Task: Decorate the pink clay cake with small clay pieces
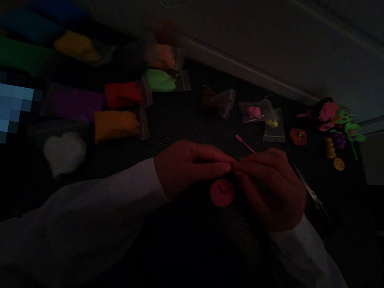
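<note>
My left hand [194, 165] and my right hand [271, 184] meet at their fingertips above the dark table. Both are closed in a pinch, and whatever they hold between them is too small and dark to make out. Just below the fingertips lies a round, flat red-pink disc [221, 193] with an orange-looking rim and a darker mark on top. A thin pink modelling tool [244, 143] rests beyond my right hand, partly hidden by it. Scissors [312, 192] lie to the right of that hand.
Bags of coloured clay spread across the left, among them an orange bag [116, 126], a purple bag [78, 104] and a white bag [64, 153]. Small bags, one with pink clay [254, 111], lie farther back. Finished clay shapes [340, 124] cluster at the right near the wall.
</note>
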Demonstrator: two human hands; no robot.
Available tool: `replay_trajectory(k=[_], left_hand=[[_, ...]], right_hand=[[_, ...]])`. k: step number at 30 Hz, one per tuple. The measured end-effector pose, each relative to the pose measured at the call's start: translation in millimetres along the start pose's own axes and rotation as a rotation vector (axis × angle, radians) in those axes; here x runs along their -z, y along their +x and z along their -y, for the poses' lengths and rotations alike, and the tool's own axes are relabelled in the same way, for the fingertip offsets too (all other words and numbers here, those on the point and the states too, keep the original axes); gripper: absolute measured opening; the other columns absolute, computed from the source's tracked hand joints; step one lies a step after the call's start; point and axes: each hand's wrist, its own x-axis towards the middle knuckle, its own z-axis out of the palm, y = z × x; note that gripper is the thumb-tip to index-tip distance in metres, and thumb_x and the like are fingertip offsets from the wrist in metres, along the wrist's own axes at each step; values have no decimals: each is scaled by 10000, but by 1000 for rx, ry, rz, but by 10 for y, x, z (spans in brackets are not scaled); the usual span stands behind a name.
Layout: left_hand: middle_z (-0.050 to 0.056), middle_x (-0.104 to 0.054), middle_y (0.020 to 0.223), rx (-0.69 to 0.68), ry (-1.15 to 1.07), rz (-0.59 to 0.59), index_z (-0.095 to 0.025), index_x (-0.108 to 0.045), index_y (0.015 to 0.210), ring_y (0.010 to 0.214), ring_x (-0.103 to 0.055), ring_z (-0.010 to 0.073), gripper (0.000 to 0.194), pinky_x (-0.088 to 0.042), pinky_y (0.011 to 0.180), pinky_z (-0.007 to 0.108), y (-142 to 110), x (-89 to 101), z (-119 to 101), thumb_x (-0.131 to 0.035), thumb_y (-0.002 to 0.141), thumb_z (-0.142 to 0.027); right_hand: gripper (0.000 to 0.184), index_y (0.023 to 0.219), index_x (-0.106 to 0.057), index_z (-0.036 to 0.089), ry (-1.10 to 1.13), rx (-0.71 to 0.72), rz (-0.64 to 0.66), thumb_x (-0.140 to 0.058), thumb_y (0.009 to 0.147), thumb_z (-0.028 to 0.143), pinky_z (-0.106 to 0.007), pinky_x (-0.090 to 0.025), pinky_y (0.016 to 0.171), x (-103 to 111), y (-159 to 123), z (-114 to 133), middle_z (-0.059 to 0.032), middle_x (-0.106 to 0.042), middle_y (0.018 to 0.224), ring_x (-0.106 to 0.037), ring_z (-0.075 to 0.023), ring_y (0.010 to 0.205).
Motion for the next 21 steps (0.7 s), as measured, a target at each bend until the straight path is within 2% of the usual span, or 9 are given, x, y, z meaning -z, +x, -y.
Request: replay_trajectory(k=[4,9,14,21], left_hand=[[7,-711,859,33,33,-42,-204,-699,833,794,-658,155,142,-519,696,244,-5,-10,0,-621,723,-250],[-1,-704,801,116,-88,-36,-177,-684,795,742,-645,140,137,-505,671,238,-8,-19,-6,-643,691,-255],[-14,-686,770,209,-143,-33,-163,-670,813,724,-623,118,218,-476,673,213,-23,-22,-26,-655,679,-335],[-23,-660,723,194,-98,-49,-155,-661,771,687,-599,100,180,-452,652,192,-41,-18,-50,-646,687,-313]], right_hand=[[199,914,-609,227,59,-63,-7,-597,738,135,-363,-460,772,4,16,16,-36,-663,852,-609,-161,806],[196,911,-602,229,112,-98,4,-596,740,135,-364,-465,791,-11,18,35,-21,-666,835,-613,-159,803],[208,908,-601,215,140,-74,-15,-600,728,110,-371,-467,775,-39,12,51,-28,-665,823,-620,-166,787],[216,907,-606,199,101,-45,10,-616,710,112,-375,-460,771,-38,18,33,-39,-666,826,-617,-167,774]])
